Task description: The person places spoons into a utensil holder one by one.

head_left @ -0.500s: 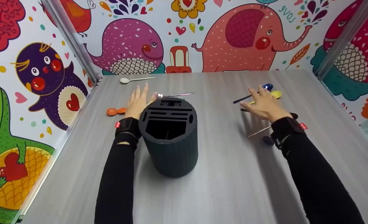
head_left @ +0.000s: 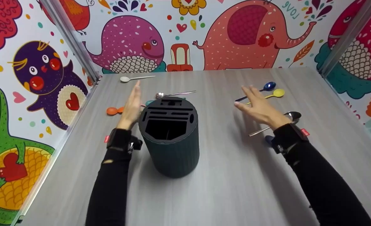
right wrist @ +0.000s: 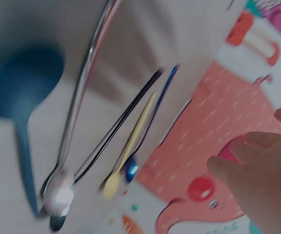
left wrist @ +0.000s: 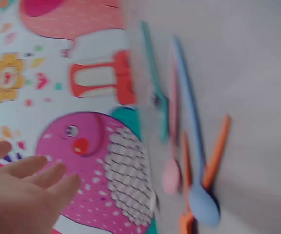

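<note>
A dark ribbed utensil holder [head_left: 176, 157] with slots and a larger opening in its top stands mid-table. My left hand [head_left: 131, 108] is raised just left of it, turned on edge with fingers straight, and holds nothing. Below it lie a blue spoon [left wrist: 191, 112], a pink spoon [left wrist: 171, 176], orange utensils [left wrist: 216, 156] and a teal utensil [left wrist: 155, 83]. My right hand [head_left: 260, 108] hovers with spread fingers and nothing in it. Near it lie a yellow spoon [head_left: 278, 93], a blue metallic spoon [head_left: 269, 86], a black spoon [head_left: 295, 115], a silver spoon [right wrist: 82, 83] and a dark blue ladle [right wrist: 27, 80].
Toward the back left lies a white spoon [head_left: 125, 79], and another silver spoon [head_left: 180, 93] rests behind the holder. Printed cartoon panels [head_left: 241, 37] wall in the table [head_left: 229, 175] at the back and both sides.
My left hand has shifted left, away from the holder, and turned onto its edge. My right hand has moved slightly left and lower in view, uncovering more of the yellow and blue spoons.
</note>
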A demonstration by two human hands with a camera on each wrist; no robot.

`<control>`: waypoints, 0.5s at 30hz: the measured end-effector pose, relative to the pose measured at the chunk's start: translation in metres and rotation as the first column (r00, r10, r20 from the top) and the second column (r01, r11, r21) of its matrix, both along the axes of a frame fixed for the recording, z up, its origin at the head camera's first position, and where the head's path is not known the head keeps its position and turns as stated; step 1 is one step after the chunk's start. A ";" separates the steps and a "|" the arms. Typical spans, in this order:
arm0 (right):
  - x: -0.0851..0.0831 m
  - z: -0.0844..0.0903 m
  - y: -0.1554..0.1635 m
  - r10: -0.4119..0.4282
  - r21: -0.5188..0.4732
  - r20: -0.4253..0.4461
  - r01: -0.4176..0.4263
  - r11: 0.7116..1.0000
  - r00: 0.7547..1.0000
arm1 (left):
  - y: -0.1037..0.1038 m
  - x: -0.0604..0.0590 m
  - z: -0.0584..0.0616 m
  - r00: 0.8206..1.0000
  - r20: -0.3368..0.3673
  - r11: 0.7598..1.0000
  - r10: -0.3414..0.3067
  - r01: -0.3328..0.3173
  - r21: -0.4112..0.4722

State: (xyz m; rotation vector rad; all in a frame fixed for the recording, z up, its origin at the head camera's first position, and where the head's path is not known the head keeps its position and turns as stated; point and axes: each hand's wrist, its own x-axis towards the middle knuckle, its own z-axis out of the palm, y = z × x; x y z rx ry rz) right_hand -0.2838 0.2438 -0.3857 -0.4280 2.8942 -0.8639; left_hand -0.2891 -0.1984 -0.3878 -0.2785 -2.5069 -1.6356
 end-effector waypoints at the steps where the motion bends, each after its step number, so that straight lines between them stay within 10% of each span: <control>1: 0.003 0.000 -0.005 0.014 -0.045 -0.009 -0.014 0.999 1.000 | 0.000 0.005 0.002 1.000 -0.007 0.998 -0.020 0.020 0.064; 7: 0.026 0.000 -0.051 0.158 -0.335 -0.015 -0.153 0.930 0.987 | -0.005 0.037 0.008 0.970 -0.057 0.875 -0.236 0.237 0.422; 11: 0.044 0.000 -0.077 0.300 -0.547 -0.036 -0.270 0.792 0.953 | -0.003 0.056 0.007 0.925 -0.109 0.770 -0.365 0.365 0.523; 15: 0.060 -0.002 -0.102 0.383 -0.691 -0.112 -0.349 0.633 0.917 | 0.005 0.070 0.004 0.894 -0.171 0.723 -0.415 0.438 0.534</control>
